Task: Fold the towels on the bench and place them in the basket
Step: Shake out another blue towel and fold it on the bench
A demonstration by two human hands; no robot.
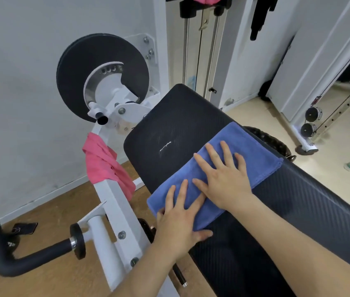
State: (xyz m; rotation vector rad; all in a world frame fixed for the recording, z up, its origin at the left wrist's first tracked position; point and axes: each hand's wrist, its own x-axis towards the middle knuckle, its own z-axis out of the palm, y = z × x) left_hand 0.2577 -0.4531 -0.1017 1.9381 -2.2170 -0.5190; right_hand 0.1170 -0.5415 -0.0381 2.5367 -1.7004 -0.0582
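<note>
1. The blue towel [241, 140] lies folded into a long strip, slantwise across the black padded bench [180, 116]. Its far end reaches the bench's right edge and its near end sits by the left edge.
2. The right hand [223, 179] lies flat on the middle of the strip, palm down. Its fingers are straight and fanned apart, pointing away up the bench.
3. The left hand [176, 224] presses flat on the near end of the towel. Its fingers are also spread, with the thumb out to the side at the towel's lower edge, against the bench pad. Neither hand pinches the cloth.
4. Just past the bench's right edge, beside the towel's far end, the rim of a dark woven basket [270, 139] shows. Its inside is hidden from here.
5. A pink towel [103, 166] hangs bunched over the white frame [114, 202] to the left of the bench, well apart from the blue one.
6. Above it, the frame carries a big black weight disc [96, 61].
7. A black padded bar [30, 258] sticks out low on the left, over the brown floor [62, 211].
8. Two small pulleys [313, 114] sit on a white upright at the far right.
</note>
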